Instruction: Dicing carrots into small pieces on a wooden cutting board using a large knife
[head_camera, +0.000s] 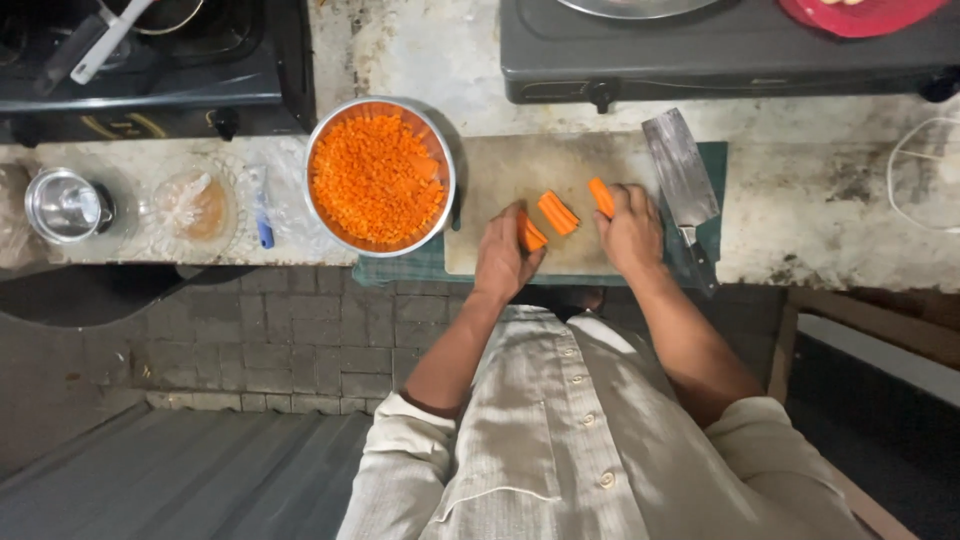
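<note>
A good deal of the chopping looks done: the metal bowl on the counter is heaped with finely diced carrot. What is left, as far as I can see, is a few carrot sticks on the cutting board. The left hand is closed around one carrot piece at the near edge of the board. The right hand pinches another carrot stick by its end. A third pair of sticks lies loose between the two hands. The cleaver rests untouched just beside the right hand, blade flat on the board's edge, so I judge that no cutting is going on just now.
</note>
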